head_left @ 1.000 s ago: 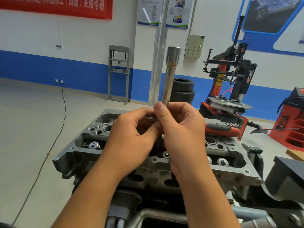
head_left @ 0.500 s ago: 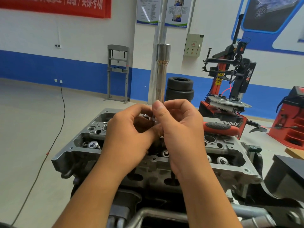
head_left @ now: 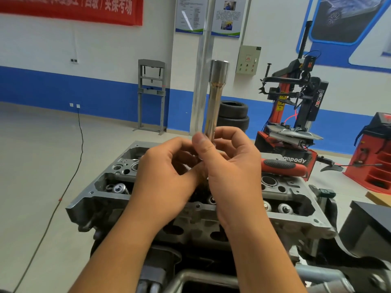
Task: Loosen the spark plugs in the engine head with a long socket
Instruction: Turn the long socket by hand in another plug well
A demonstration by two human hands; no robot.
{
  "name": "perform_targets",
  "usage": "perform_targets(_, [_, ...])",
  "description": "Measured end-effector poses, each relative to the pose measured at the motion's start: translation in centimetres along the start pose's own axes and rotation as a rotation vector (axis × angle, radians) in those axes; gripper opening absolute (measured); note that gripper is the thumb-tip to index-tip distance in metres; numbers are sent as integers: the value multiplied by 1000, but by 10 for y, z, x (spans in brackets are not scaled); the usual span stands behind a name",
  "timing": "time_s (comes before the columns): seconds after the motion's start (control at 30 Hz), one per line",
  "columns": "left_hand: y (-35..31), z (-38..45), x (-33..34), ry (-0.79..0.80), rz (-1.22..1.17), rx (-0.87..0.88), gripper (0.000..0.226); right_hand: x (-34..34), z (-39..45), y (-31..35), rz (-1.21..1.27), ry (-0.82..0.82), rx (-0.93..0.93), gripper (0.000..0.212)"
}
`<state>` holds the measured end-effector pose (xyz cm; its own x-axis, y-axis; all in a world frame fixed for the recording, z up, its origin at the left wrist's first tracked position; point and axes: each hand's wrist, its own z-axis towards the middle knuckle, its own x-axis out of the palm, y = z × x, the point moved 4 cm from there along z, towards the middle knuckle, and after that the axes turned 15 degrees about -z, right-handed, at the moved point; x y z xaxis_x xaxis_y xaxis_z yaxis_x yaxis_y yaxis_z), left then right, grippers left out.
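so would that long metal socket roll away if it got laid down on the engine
Likely yes: the socket looks round and smooth, so it could roll on the uneven engine head. It's polished metal, probably slippery and heavy for its size, and rigid.

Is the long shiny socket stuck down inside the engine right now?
No, the long socket stands upright in the air above the engine head, held at its bottom by both the right hand and left hand.

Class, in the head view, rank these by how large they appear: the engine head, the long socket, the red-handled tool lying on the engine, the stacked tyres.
1. engine head
2. long socket
3-4. red-handled tool and stacked tyres: look alike; the tyres are farther away, so unranked.
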<state>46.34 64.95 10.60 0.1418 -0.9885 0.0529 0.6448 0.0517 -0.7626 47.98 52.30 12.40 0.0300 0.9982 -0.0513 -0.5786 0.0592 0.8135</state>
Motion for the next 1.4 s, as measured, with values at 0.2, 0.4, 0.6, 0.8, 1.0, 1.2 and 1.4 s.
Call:
perform_targets(0.2, [-2, 1, 6, 224, -36, -21, 25, -3, 1, 1, 38, -27, -15, 9])
perform_targets(0.4, [1, 2, 2, 32, -21, 11, 16, 1, 1, 0, 41, 16, 34, 7])
perform_targets(0.6, [-1, 2, 3, 97, 22, 27, 20, -4, 2, 1, 68, -47, 11, 12])
perform_targets(0.8, [0, 3, 1, 158, -14, -68, 34, -1, 3, -2, 40, -20, 9, 9])
perform_targets(1.0, [0, 0, 2, 58, -16, -33, 28, -3, 1, 1, 50, -80, -16, 15])
perform_targets(1.2, [-3, 2, 6, 172, -17, -30, 28, -2, 4, 0, 26, -60, 16, 14])
perform_targets(1.4, [-7, 1, 4, 75, -71, 40, 22, 1, 6, -3, 27, 2, 56, 27])
